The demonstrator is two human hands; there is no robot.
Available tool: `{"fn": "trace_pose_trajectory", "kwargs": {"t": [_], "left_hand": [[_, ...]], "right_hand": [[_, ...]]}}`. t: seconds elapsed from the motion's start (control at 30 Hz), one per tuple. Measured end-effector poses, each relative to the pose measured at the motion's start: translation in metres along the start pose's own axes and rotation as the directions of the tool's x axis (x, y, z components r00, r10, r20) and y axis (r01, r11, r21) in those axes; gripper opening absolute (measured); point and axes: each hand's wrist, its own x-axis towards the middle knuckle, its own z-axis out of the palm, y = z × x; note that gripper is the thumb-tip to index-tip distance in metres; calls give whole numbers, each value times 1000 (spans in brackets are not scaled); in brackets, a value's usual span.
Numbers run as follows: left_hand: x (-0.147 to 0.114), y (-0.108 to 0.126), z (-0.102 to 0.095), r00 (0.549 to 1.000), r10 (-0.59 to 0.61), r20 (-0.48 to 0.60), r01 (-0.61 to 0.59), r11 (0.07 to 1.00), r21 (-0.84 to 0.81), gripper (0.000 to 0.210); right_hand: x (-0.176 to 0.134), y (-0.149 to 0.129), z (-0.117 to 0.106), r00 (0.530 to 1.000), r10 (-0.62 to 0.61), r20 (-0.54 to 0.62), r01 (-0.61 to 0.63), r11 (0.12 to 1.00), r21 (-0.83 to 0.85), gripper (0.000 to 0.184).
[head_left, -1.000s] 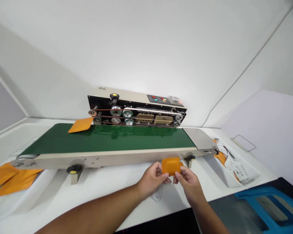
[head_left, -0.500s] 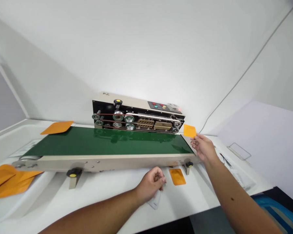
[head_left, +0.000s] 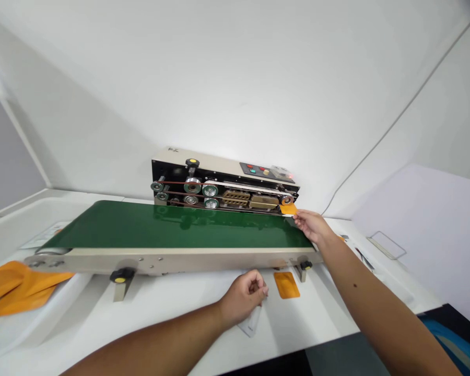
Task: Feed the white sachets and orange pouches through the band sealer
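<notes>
Orange packet point(head_left: 288, 209) is pinched by the right hand point(head_left: 312, 225) at the end rollers point(head_left: 286, 200) of the machine point(head_left: 203, 163) just beyond. Green belt point(head_left: 141, 227) stretches left of that hand, its metal frame point(head_left: 219, 258) between both hands. The left hand point(head_left: 243, 297) curls over a pale flat piece point(head_left: 251, 325); I cannot tell whether it grips this. A second packet point(head_left: 287, 285) lies just right of the left hand. Against half a second ago, the right hand is farther left, its packet at the rollers, and another packet is gone from the belt
</notes>
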Motion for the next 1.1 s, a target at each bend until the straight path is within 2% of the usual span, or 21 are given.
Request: {"fn": "trace_pose_trajectory", "kwargs": {"t": [0.1,0.23,0.33,0.37,0.4,0.43,0.47,0.5,0.53,0.57,0.8,0.97,1.03,1.1], "left_hand": [[1,-2,-1,1000,-29,9,29,1000,12,37],[-1,1,-2,1000,2,22,-2,1000,19,35],[-3,4,-2,998,46,37,-48,997,58,32],[-3,5,-2,997,59,41,-62,995,74,31],[-3,6,-2,997,68,44,-72,993,89,30],[-3,6,-2,996,72,49,-77,992,103,30],[-3,7,-2,996,75,51,-81,990,115,29],[-3,8,-2,996,78,51,-84,989,124,28],[-3,8,-2,995,83,50,-89,987,134,28],[-4,9,-2,995,87,48,-93,985,143,27],[-5,9,-2,992,106,64,-117,971,210,18],[-5,9,-1,990,123,74,-137,961,242,15],[-6,9,-1,989,125,72,-139,961,239,14],[-7,9,-1,989,126,77,-141,958,248,13]], "right_hand": [[-3,2,2,998,-57,20,58,996,-73,13],[-11,9,2,983,-185,8,182,957,-228,17],[-20,9,10,943,-333,13,317,885,-341,24],[-23,7,15,903,-423,77,414,806,-423,27],[-26,5,21,821,-537,194,547,642,-537,28],[-28,2,28,693,-626,357,674,385,-631,25],[-30,0,36,542,-652,530,746,82,-661,18],[-30,-3,43,407,-621,670,752,-188,-631,13],[-30,-5,49,314,-576,755,724,-369,-583,15],[-29,-6,55,267,-557,786,702,-446,-555,20],[-38,1,73,116,-541,833,723,-529,-444,27],[-62,-1,58,-25,-542,840,746,-570,-345,28],[-64,-5,40,-37,-562,826,729,-580,-362,27],[-60,-7,17,-9,-581,814,697,-588,-411,25]]}}
